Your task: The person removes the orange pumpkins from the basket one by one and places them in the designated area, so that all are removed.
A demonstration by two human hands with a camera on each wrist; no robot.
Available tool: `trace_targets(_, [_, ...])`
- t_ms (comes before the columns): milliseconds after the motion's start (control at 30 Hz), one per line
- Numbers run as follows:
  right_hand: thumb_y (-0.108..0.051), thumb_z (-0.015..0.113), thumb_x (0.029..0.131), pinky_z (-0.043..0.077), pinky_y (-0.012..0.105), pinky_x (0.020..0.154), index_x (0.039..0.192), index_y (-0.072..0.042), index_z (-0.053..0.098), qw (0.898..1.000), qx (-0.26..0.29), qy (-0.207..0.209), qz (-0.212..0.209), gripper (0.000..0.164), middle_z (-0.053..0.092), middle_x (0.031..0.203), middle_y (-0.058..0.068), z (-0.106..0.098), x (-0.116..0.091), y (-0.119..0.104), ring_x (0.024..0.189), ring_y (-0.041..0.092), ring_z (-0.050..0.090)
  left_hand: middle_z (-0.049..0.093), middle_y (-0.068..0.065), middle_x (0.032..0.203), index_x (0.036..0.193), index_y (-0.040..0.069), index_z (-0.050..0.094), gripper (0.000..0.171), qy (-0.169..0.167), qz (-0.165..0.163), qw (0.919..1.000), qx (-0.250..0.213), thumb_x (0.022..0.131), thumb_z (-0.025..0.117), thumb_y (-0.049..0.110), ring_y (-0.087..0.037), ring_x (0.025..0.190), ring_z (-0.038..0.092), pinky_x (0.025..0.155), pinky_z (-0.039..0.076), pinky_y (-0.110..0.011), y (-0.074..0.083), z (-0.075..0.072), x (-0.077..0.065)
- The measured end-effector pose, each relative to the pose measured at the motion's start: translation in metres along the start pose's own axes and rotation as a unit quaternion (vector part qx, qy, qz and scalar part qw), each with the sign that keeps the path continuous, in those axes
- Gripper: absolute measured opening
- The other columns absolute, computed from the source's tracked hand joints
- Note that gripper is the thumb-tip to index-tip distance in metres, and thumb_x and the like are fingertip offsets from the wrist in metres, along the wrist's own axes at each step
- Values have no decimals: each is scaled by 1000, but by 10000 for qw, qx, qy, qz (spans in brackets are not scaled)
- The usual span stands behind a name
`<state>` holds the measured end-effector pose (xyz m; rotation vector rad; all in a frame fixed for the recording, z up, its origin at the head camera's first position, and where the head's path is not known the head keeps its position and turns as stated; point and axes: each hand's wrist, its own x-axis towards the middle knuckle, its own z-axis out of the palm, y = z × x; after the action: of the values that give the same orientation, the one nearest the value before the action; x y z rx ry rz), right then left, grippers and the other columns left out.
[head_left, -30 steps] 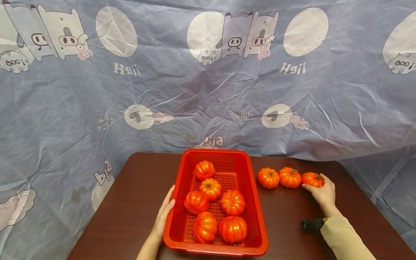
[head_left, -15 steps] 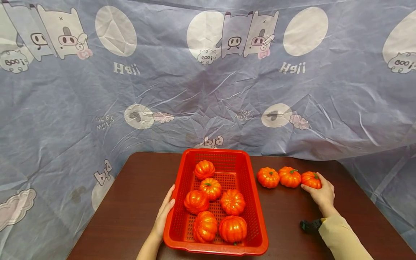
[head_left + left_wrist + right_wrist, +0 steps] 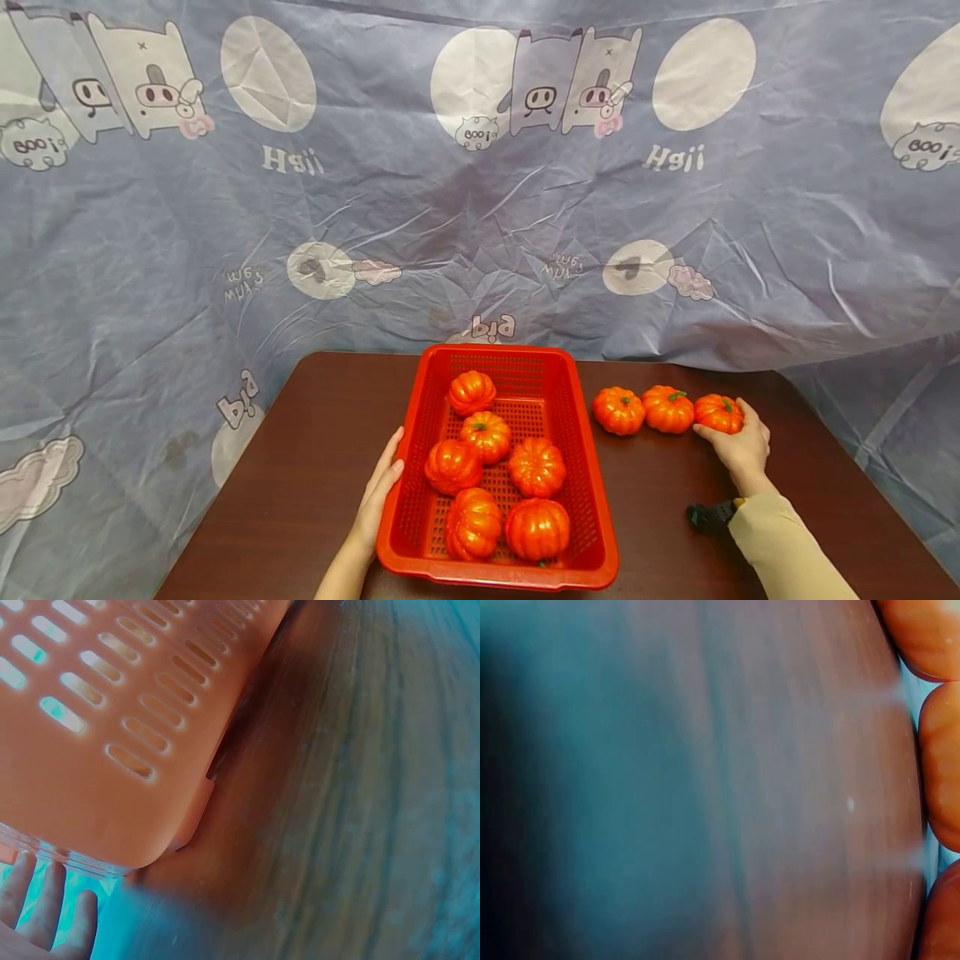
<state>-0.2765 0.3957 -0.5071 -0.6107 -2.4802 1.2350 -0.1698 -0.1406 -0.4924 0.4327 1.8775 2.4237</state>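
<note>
At the right end of a row of three orange pumpkins, my right hand [image 3: 741,446] grips the end pumpkin [image 3: 717,413], thumb at its near left and fingers round its right side. Beside it in the row are a middle pumpkin [image 3: 668,409] with a green stem and a left pumpkin [image 3: 618,411]. The right wrist view catches the row's pumpkins [image 3: 941,765] only at its right edge; the hand is out of that view. My left hand [image 3: 373,502] rests straight fingers against the left side of a red plastic basket [image 3: 606,517]. Its fingertips [image 3: 54,877] show at the basket wall.
Several more pumpkins [image 3: 537,467] lie spread inside the basket, which stands on a dark brown table [image 3: 300,467]. A printed grey-blue cloth [image 3: 480,225] hangs behind the table's far edge. A black strap-like device [image 3: 708,517] sits at the right cuff.
My right hand and forearm have shifted slightly left, and the end pumpkin has turned a little in the grip. The left hand and the basket stay where they were.
</note>
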Motion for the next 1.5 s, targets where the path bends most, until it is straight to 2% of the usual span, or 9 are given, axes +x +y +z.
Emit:
trace_targets(233, [-21,78,74,15,47,111,147,3,9,9951,727,501,439,104,19,146,31,4,-1,2,132,45,20,10,-9,154,151,10,8,54,19,-26,10000,14,102,28,21,-6,130,30,99,31,-18,-2,0,0])
trace_targets(333, [-18,78,73,13,44,112,146,6,7,9930,932,511,510,104,16,146,31,4,-2,2,133,44,19,10,-8,154,151,11,9,54,62,-44,10000,57,102,28,21,-5,130,30,99,31,-18,-3,0,0])
trace_targets(533, [-8,75,74,12,44,112,146,6,-1,9914,1066,261,716,105,11,147,33,-4,-5,-7,134,45,17,10,-8,154,152,13,9,53,89,-53,9999,46,102,28,21,-5,130,29,99,30,-17,-6,-2,2])
trace_targets(733, [-8,72,75,18,42,110,148,1,5,9874,1139,659,876,100,18,147,28,-11,-7,-20,132,41,22,9,-7,155,152,13,9,54,103,-98,9999,72,102,28,22,-6,131,28,99,30,-17,-6,-3,2])
trace_targets(967, [-5,69,79,20,33,110,148,-8,10,9780,1780,865,659,91,19,150,16,-13,-7,-51,135,28,21,9,-8,155,151,10,9,55,96,-79,9999,33,102,29,22,-6,131,28,99,30,-17,-1,-1,1])
trace_targets(1167, [-6,69,81,19,29,110,148,-13,12,9679,2396,590,485,88,16,151,10,-13,-10,-84,137,22,20,10,-8,154,151,12,10,54,101,-79,9999,18,102,30,22,-5,130,30,99,31,-17,0,-2,1])
trace_targets(1500, [-4,68,82,23,29,109,147,-13,16,9609,2753,299,89,83,22,149,11,-8,-24,-133,135,20,27,9,-7,155,152,15,11,53,137,-76,9998,144,102,28,23,-2,130,28,99,29,-16,-8,-3,2])
